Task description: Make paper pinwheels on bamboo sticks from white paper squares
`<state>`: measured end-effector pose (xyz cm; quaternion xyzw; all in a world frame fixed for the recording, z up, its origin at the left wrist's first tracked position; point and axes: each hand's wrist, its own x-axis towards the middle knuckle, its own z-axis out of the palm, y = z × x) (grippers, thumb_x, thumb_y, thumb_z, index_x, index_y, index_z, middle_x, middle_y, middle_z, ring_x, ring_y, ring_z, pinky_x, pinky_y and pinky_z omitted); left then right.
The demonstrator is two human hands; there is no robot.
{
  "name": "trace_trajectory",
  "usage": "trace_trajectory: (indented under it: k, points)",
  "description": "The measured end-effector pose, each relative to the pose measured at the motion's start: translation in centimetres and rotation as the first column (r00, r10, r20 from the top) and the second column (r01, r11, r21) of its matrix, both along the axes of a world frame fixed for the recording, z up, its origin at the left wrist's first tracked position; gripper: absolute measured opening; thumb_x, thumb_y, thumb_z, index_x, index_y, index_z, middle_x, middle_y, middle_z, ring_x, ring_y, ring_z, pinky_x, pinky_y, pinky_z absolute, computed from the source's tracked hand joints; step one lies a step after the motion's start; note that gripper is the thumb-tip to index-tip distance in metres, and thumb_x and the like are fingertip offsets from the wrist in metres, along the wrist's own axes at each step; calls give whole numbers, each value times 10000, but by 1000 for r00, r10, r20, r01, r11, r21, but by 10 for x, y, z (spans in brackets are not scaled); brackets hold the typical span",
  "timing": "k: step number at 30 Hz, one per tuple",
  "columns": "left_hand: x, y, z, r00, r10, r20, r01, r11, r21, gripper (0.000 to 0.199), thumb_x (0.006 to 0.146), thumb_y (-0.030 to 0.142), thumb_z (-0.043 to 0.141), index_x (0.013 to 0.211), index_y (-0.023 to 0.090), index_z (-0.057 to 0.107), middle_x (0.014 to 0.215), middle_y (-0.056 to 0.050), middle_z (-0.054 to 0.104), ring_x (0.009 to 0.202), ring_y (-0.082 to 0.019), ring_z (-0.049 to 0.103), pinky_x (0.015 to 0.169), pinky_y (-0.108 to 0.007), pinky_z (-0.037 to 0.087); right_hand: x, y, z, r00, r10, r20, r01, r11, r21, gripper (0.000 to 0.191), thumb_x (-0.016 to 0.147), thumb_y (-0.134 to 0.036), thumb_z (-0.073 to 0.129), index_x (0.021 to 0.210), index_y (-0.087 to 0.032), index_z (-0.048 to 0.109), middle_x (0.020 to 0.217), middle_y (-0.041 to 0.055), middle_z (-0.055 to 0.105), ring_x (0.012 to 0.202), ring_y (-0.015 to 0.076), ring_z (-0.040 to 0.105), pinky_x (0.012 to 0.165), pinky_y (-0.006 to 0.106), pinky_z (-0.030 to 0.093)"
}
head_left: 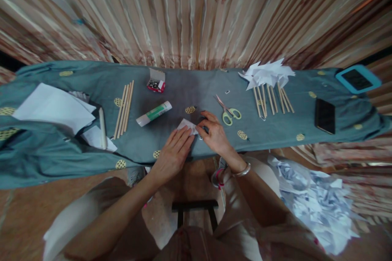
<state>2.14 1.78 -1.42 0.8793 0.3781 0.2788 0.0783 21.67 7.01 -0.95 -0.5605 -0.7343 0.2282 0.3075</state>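
Observation:
A small folded piece of white paper (pixel 187 125) lies near the front edge of the cloth-covered table. My left hand (pixel 173 155) rests flat across it, fingers stretched out and pressing it down. At the paper's right corner my right hand (pixel 214 134) pinches with thumb and forefinger, the other fingers bent loosely. Part of the paper is hidden beneath the left fingers. Just beyond my left hand is a glue stick (pixel 154 113) with a green label. Scissors (pixel 227 113) with light green handles lie beyond my right hand.
White sheets (pixel 55 108), a white pen-like stick (pixel 102 128) and wooden sticks (pixel 124 109) lie left. Behind stands an open small box (pixel 156 81). Paper pinwheels (pixel 269 74) on sticks, a phone (pixel 325 116) and a blue-framed tablet (pixel 358 79) are right. A bag of paper (pixel 318 204) sits below.

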Motion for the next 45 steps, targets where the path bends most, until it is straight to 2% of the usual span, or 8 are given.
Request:
trace_trajectory:
  k: [4, 9, 15, 19, 35, 45]
  points:
    - [5, -8, -10, 997, 3, -72, -4, 1000, -11, 575, 958, 231, 477, 1492, 102, 304, 1474, -229, 458, 1433, -330, 350, 1141, -558, 360, -2, -1, -1, 1000, -20, -6, 20, 1000, 8, 113, 855, -211, 592, 766, -208, 661, 1304, 109, 614, 1323, 259, 489, 1132, 449, 368]
    - [4, -7, -14, 993, 35, -112, -42, 998, -56, 624, 969, 293, 466, 1518, 95, 245, 1507, -231, 411, 1452, -326, 311, 1149, -557, 348, -4, -1, -3, 998, -42, -41, 43, 999, 26, 108, 842, -207, 606, 743, -219, 648, 1278, 98, 627, 1308, 250, 501, 1127, 434, 375]
    - [4, -6, -11, 988, 47, -145, -56, 997, -59, 615, 967, 336, 473, 1490, 64, 299, 1503, -239, 413, 1446, -332, 323, 1146, -532, 368, -5, 0, -3, 998, -37, -45, 38, 999, 23, 104, 851, -223, 599, 757, -214, 644, 1291, 124, 615, 1311, 252, 493, 1130, 436, 371]
    - [4, -5, -11, 985, 65, -160, -68, 998, -15, 608, 965, 346, 477, 1466, 35, 330, 1486, -257, 428, 1432, -340, 348, 1135, -520, 384, -7, 0, -2, 999, -49, -10, 49, 998, 28, 104, 855, -217, 593, 766, -206, 645, 1302, 134, 607, 1308, 251, 497, 1132, 426, 371]
    - [0, 1, -23, 988, 50, -148, -50, 999, 6, 624, 953, 391, 482, 1465, 62, 345, 1483, -253, 434, 1413, -357, 375, 1116, -548, 391, -9, 4, 2, 999, -19, 38, 17, 999, 37, 111, 868, -207, 580, 772, -197, 635, 1283, 139, 609, 1308, 241, 496, 1118, 411, 387]
    - [-1, 3, -23, 981, 45, -189, -24, 993, 113, 628, 964, 408, 455, 1452, 27, 349, 1450, -276, 459, 1366, -383, 436, 1080, -541, 430, -9, 7, 3, 995, -26, 100, 21, 998, 52, 87, 856, -191, 627, 770, -206, 626, 1261, 120, 623, 1285, 226, 520, 1103, 370, 403]
